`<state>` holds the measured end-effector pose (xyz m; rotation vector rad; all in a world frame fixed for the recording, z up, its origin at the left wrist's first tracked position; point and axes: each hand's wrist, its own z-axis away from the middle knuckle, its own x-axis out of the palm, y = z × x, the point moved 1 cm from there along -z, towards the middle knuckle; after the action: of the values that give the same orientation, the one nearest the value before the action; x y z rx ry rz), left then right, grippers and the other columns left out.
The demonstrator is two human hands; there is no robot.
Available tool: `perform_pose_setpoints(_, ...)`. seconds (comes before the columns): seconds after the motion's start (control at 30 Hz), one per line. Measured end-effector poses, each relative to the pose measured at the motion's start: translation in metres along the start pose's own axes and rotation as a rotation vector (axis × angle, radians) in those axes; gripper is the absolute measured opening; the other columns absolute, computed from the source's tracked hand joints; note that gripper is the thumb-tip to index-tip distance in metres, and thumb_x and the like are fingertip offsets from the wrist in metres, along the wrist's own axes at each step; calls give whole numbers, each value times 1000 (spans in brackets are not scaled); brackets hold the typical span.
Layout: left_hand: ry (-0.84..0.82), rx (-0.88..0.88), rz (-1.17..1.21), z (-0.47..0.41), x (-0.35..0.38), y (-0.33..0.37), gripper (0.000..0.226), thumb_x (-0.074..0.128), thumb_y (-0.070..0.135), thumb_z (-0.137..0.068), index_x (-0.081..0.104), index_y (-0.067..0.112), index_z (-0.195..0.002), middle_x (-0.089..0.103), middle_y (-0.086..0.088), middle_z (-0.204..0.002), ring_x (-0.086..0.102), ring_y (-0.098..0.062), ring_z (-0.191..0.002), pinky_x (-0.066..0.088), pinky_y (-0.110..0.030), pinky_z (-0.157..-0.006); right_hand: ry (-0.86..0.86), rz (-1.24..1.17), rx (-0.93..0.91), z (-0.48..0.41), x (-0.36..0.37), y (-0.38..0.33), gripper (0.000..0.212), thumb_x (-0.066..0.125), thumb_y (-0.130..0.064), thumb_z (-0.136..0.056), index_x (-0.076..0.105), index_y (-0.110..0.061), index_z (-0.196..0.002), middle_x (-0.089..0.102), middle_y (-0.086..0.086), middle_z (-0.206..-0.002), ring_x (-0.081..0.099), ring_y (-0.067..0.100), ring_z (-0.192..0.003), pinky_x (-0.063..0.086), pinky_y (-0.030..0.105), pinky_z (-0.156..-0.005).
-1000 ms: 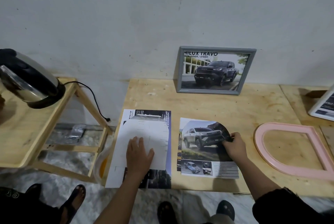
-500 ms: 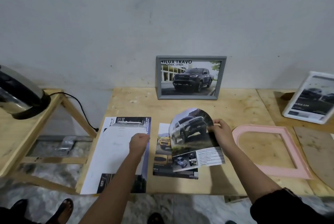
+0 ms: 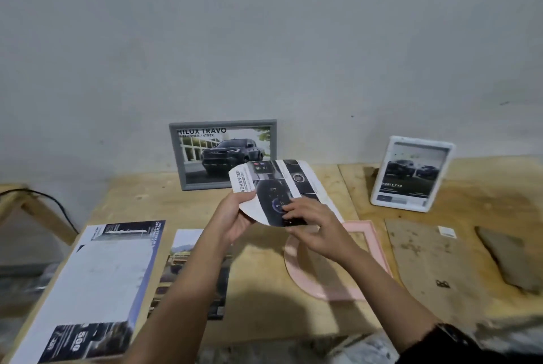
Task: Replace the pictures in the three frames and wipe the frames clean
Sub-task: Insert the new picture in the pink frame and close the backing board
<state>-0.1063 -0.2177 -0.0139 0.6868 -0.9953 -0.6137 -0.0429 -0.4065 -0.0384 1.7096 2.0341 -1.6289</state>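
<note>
Both hands hold a cut-out picture (image 3: 282,184) with one rounded end in the air above the table, its printed back side up. My left hand (image 3: 235,216) grips its left edge. My right hand (image 3: 311,225) pinches its near edge. Just below and to the right, an empty pink frame (image 3: 373,234) with a rounded end lies flat. A grey frame (image 3: 223,155) with a dark pickup picture leans on the wall. A white frame (image 3: 411,174) with a car picture stands at the right.
On the wooden table (image 3: 264,305) lie a large brochure sheet (image 3: 97,287) at the left and a smaller car page (image 3: 182,260) beside it. A brown backing board (image 3: 426,260) and a brown cloth-like piece (image 3: 505,260) lie at the right. A black cable (image 3: 55,205) hangs left.
My right hand lifted the rounded picture off the table and turned it over. My left hand left the brochure sheet and took hold of the picture's left edge. The camera view shifted right.
</note>
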Motion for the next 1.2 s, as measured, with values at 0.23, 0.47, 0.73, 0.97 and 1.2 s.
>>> perform_pose_setpoints(0.23,-112,-61,-41,-17,45,-58,52,58,0,-77,50,5,-128,62,-19,-121,60,-34,-108,51,-45,-90,237,-12,435,59,-72,56,30,62,-37,-86,59,-26,-114,47,-9,-129,42,8,-121,34,27,-102)
perform_pose_setpoints(0.47,64,68,-320,-24,83,-127,40,61,-4,-83,52,9,-120,64,-14,-116,64,-30,-100,58,-35,-74,227,-482,1007,114,-125,92,44,67,-4,-82,45,-19,-117,61,6,-116,66,17,-90,59,32,-63)
perform_pose_setpoints(0.73,456,155,-834,-39,64,-201,58,73,9,-76,46,3,-128,53,-14,-119,53,-25,-108,49,-35,-85,30,-25,1139,146,-107,120,39,76,-16,-76,46,-14,-100,51,2,-90,48,15,-80,36,16,-54)
perform_pose_setpoints(0.97,433,271,-1343,-37,49,-222,60,69,20,-78,44,2,-129,45,-19,-131,37,-31,-123,37,-33,-97,-158,319,907,155,-87,129,41,72,-26,-80,52,-13,-113,48,4,-115,48,19,-108,40,24,-88)
perform_pose_setpoints(1.2,-19,138,-1729,-27,49,-242,73,47,44,-93,9,21,-150,-4,-5,-158,-2,-24,-145,9,-36,-118,-424,373,653,159,-65,118,57,63,-33,-85,43,-21,-136,34,0,-144,31,18,-133,31,26,-106)
